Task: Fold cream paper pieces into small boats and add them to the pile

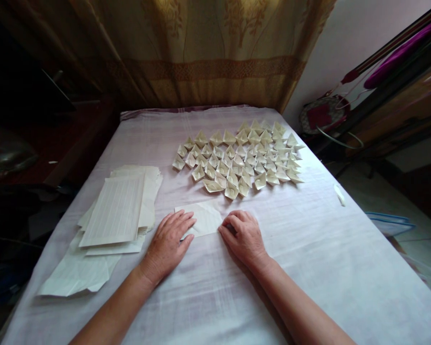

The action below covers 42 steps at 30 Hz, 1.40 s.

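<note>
A folded sheet of cream paper lies flat on the white cloth-covered table in front of me. My left hand rests flat on the sheet's left end, fingers stretched out. My right hand is at its right edge, fingers curled and pressing down on the paper's corner. Beyond the sheet, several small folded paper boats lie in rows across the middle of the table.
A stack of lined paper sheets lies at the left, with more sheets under it near the table's edge. A curtain hangs behind. A small paper scrap sits at the right. Dark furniture stands left; clutter stands right.
</note>
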Each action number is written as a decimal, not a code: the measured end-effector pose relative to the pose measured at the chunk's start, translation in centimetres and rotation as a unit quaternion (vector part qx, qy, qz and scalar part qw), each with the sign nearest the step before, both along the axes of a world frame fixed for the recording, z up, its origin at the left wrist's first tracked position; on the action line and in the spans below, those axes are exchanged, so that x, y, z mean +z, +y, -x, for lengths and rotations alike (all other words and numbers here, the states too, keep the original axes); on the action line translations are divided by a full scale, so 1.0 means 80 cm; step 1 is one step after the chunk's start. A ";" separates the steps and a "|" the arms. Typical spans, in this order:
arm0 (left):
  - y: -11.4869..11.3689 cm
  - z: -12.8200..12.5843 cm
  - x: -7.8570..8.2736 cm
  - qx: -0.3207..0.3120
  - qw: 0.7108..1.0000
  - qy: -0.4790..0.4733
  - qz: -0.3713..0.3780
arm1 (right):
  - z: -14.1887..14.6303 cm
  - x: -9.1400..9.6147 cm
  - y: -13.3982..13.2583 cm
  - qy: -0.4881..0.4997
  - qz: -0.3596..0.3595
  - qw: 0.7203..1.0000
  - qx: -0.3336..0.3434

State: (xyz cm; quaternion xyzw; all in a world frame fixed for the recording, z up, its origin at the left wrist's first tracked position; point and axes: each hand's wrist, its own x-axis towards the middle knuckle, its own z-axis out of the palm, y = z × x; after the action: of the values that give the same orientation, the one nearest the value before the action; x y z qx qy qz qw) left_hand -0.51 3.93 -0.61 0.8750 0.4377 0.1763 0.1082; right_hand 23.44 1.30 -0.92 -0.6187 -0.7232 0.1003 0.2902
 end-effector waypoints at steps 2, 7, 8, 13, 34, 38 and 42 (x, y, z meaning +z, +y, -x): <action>-0.001 0.010 0.000 -0.001 1.000 -0.004 0.002 | 0.000 0.000 0.000 0.006 0.001 1.000 0.003; -0.002 0.030 -0.005 0.001 1.000 -0.005 0.004 | 0.000 -0.002 0.000 0.016 0.001 1.000 0.000; -0.002 0.033 -0.006 -0.001 1.000 -0.005 -0.001 | 0.000 -0.002 0.000 0.017 0.002 1.000 0.000; -0.005 0.035 -0.007 -0.003 0.999 0.006 -0.053 | 0.000 -0.004 0.000 0.028 -0.002 1.000 0.002; -0.004 -0.077 0.040 -0.116 0.951 0.280 -0.061 | -0.001 -0.005 -0.001 0.059 -0.023 0.998 0.023; -0.008 -0.086 0.042 -0.107 0.947 0.291 -0.081 | -0.003 -0.003 -0.004 0.069 -0.026 0.996 0.039; -0.007 -0.081 0.039 -0.102 0.949 0.277 -0.113 | -0.007 -0.002 -0.005 0.052 -0.019 0.996 0.076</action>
State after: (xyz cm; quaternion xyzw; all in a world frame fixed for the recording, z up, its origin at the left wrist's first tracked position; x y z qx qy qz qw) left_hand 5.94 3.35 2.50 0.9358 0.3365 -0.0365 -0.0990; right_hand 24.02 0.94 -1.11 -0.5499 -0.7540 0.1409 0.3306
